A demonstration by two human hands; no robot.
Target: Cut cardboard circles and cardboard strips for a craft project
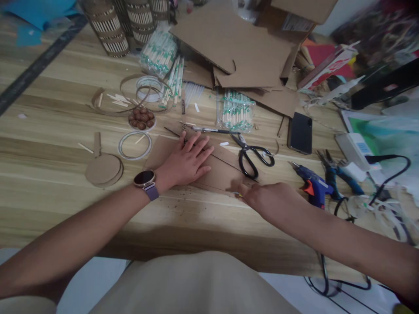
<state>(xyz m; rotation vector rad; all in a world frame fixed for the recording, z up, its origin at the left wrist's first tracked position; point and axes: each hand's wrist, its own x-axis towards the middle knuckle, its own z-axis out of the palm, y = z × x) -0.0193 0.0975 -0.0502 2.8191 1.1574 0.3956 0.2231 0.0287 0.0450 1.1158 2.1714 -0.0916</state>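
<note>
My left hand (pixel 186 161) lies flat with its fingers spread on a piece of brown cardboard (pixel 218 174). At the cardboard's right end, my right hand (pixel 260 196) is closed, its fingers curled low against the edge. A small yellowish bit shows under those fingers, but blur and the hand hide what it is. Black-handled scissors (pixel 246 153) rest just beyond the right hand, partly over the cardboard. Past my left fingertips lies a pen (pixel 214 130). A narrow cardboard strip (pixel 227 157) runs along the far side of the sheet.
On the right are a blue glue gun (pixel 314 183), pliers (pixel 340 174), and a phone (pixel 300 133). Cardboard discs (pixel 103 170), a tape ring (pixel 135 145) and a bowl of brown balls (pixel 141 118) sit left. Wrapped stick packs (pixel 237 111) and large cardboard sheets (pixel 242 48) lie behind.
</note>
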